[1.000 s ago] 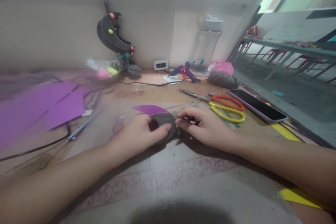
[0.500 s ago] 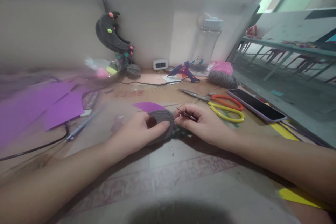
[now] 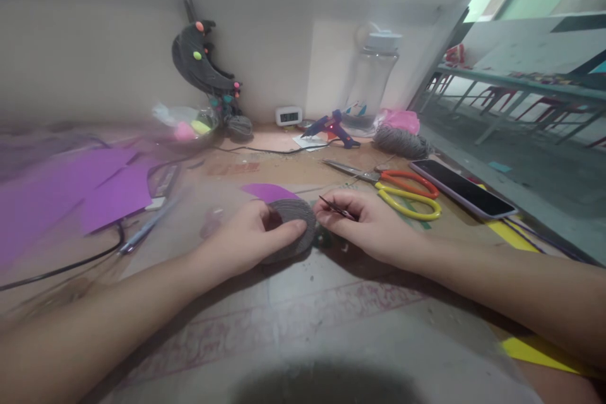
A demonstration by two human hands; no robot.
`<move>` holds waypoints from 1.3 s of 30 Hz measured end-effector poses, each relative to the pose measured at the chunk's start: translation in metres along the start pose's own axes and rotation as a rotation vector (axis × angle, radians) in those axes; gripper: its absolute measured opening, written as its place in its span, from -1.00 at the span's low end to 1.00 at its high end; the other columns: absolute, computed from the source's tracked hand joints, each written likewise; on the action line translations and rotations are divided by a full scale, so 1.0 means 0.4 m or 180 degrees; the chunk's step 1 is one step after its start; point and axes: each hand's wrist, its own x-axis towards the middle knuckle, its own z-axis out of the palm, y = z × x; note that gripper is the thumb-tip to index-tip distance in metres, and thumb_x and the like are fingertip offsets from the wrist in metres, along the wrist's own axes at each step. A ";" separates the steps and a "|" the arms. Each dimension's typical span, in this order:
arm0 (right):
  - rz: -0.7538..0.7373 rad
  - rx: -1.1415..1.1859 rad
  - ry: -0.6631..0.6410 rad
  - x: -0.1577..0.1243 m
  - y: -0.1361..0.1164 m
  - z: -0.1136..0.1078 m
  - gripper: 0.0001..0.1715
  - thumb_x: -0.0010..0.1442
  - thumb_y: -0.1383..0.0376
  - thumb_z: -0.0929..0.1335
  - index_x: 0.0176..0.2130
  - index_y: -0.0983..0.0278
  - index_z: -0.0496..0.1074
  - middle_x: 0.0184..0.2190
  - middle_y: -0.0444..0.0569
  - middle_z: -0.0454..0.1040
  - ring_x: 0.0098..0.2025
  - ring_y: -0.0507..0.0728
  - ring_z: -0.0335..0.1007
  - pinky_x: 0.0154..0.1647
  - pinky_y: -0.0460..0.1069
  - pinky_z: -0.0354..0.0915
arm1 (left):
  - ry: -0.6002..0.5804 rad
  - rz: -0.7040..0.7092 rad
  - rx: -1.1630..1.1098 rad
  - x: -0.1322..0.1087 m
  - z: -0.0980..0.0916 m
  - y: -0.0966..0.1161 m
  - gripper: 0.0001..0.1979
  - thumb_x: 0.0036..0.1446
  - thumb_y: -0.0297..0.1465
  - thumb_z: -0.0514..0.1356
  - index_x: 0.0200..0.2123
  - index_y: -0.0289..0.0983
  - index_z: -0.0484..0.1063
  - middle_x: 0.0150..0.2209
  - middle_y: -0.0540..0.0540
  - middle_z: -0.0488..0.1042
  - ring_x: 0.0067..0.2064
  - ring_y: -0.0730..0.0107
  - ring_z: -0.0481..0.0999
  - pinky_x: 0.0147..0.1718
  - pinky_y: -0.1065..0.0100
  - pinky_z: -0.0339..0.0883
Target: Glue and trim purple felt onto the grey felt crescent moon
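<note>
While clasping a gray ridged piece (image 3: 299,245), pinching a thin dark item (image 3: 335,207).
Using half-curled left hand (image 3: 250,232) and nearly closed right hand (image 3: 367,221), respectively.

Single head-worn cam, wide and close, looks forward and down over the desk (image 3: 293,172) from its near side, left grip (image 3: 253,227) and right grip (image 3: 362,221) just below centre. Wall (image 3: 255,31) backs the upper frame; right edge sees past the desk to floor (image 3: 544,183) well beyond.

Two hands (image 3: 255,230) (image 3: 362,221), one grey disc (image 3: 290,209), one phone (image 3: 464,189), one clock (image 3: 288,116), perhaps two yarn bundles (image 3: 402,142) (image 3: 239,128).
</note>
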 end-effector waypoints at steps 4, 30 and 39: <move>-0.0051 0.0064 0.0047 0.002 0.002 0.002 -0.89 0.17 0.27 0.35 -0.36 0.27 0.41 -0.54 -0.23 0.30 -0.55 -0.05 0.20 -0.51 -0.12 0.18 | 0.0057 -0.0044 0.0150 -0.006 -0.001 0.018 -0.77 0.12 -0.23 0.17 -0.38 -0.23 0.55 -0.44 0.04 0.57 -0.43 0.41 0.48 -0.48 0.47 0.28; -0.2292 -0.2530 0.0573 0.005 0.052 -0.061 -0.72 0.35 0.28 0.26 -0.08 0.38 0.46 -0.32 0.05 0.51 -0.31 0.12 0.36 -0.28 0.00 0.25 | 0.0262 -0.0166 -0.0186 0.007 -0.004 -0.020 -0.74 0.08 -0.18 0.20 -0.42 -0.22 0.57 -0.41 -0.05 0.64 -0.38 0.23 0.59 -0.42 0.36 0.39; -0.2347 -0.2760 0.0640 0.006 0.053 -0.053 -0.74 0.36 0.28 0.24 -0.10 0.32 0.46 -0.39 -0.01 0.50 -0.35 0.11 0.35 -0.34 -0.01 0.23 | 0.0342 -0.0160 -0.0219 0.007 -0.004 -0.014 -0.76 0.06 -0.18 0.21 -0.41 -0.21 0.59 -0.40 -0.05 0.65 -0.38 0.21 0.59 -0.41 0.34 0.39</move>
